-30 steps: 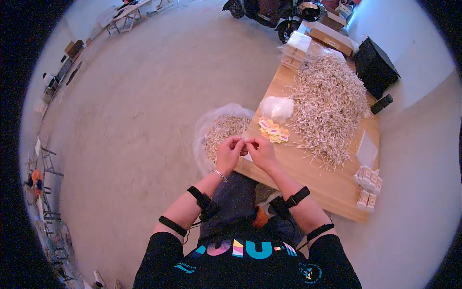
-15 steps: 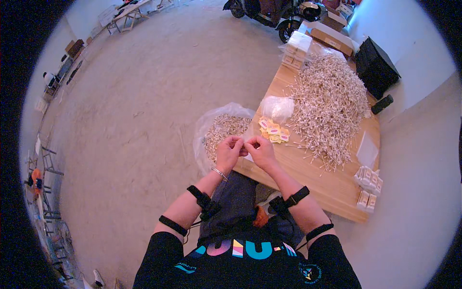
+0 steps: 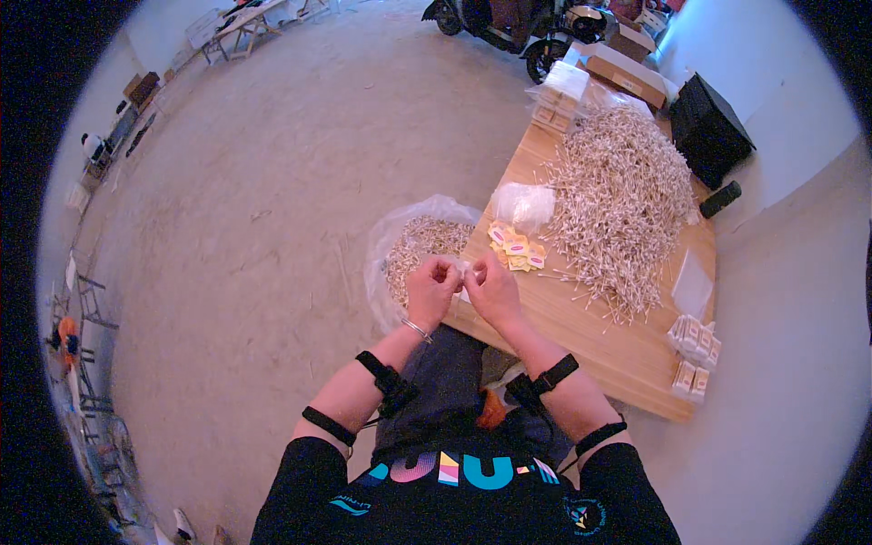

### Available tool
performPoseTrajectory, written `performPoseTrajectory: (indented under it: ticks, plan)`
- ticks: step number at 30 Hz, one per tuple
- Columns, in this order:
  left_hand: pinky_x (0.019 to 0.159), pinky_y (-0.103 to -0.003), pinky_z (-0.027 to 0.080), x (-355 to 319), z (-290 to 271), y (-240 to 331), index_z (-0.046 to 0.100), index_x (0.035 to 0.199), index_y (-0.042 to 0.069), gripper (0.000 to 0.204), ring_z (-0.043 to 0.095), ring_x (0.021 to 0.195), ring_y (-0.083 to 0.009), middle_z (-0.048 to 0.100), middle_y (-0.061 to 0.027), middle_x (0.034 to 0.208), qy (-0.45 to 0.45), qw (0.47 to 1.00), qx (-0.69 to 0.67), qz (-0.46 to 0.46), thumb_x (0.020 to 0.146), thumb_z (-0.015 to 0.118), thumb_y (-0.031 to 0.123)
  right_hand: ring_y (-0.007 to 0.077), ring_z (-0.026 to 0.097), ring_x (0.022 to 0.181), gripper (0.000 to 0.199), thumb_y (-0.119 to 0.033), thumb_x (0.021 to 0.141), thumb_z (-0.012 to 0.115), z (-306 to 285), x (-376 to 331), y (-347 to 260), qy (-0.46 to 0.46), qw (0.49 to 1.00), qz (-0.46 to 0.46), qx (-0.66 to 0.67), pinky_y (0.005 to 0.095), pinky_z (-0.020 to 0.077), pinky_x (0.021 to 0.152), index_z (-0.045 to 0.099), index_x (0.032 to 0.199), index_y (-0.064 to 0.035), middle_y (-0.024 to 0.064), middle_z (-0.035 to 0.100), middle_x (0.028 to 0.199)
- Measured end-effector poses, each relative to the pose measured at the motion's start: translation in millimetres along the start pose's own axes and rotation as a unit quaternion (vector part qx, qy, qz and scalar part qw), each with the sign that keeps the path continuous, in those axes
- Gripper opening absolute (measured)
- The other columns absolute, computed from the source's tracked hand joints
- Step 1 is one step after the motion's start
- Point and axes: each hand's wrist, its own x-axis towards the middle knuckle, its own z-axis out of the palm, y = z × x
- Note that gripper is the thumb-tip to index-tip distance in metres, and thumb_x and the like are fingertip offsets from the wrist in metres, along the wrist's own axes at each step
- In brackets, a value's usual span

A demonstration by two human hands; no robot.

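Observation:
Over the table's near left corner, my left hand (image 3: 433, 284) and my right hand (image 3: 491, 284) meet with fingertips pinched. Between them is a small translucent plastic bag (image 3: 462, 266), mostly hidden by the fingers. Just beyond my right hand lie yellow and white printed cards (image 3: 517, 247) in a loose pile. A stack of clear plastic bags (image 3: 524, 205) sits behind the cards. To their right spreads a big heap of cotton swabs (image 3: 622, 200). Beside my left hand, below the tabletop, stands a large clear sack (image 3: 379, 259) full of swabs.
The wooden table (image 3: 595, 350) carries packed swab bundles (image 3: 698, 350) at its near right corner and more packs (image 3: 560, 89) at the far end. A black crate (image 3: 711, 130) and a black cylinder (image 3: 721, 199) stand along the right wall. A scooter (image 3: 509, 27) is parked beyond the table.
My fingertips have drawn slightly apart, and more of the translucent bag shows between them. The piles on the table look the same.

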Motion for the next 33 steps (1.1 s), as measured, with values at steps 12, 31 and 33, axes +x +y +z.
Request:
performPoseTrajectory:
  ticks: [12,31,33]
  plan:
    - [0.049,-0.027,0.048,0,2,-10,0.05,0.077,0.0,0.014,0.06,0.051,-0.0146,0.059,-0.0079,0.062,0.027,0.997,-0.009,-0.077,0.077,0.059,0.011,0.0335,0.057,0.063,0.011,-0.013,0.08,0.056,12,7,-7,0.096,0.991,-0.061,-0.075,0.0434,0.044,0.055,0.047,0.08,-0.0057,0.0145,0.056,0.068]
    - [0.054,-0.028,0.049,11,-23,-55,0.054,0.079,0.001,0.012,0.06,0.058,-0.0157,0.059,-0.0074,0.063,0.097,0.993,0.03,-0.051,0.077,0.062,0.011,0.0306,0.057,0.066,0.008,-0.009,0.077,0.06,46,12,10,0.006,0.982,-0.182,-0.052,0.0377,0.0458,0.058,0.054,0.078,-0.0045,0.0135,0.056,0.073]
    - [0.056,-0.028,0.049,13,-28,-54,0.055,0.08,0.001,0.012,0.061,0.061,-0.0155,0.06,-0.0076,0.065,0.072,0.994,0.044,-0.073,0.077,0.062,0.01,0.0306,0.057,0.066,0.008,-0.01,0.077,0.06,51,15,6,-0.021,0.982,-0.18,-0.048,0.0373,0.0458,0.057,0.054,0.078,-0.0046,0.0142,0.056,0.072]
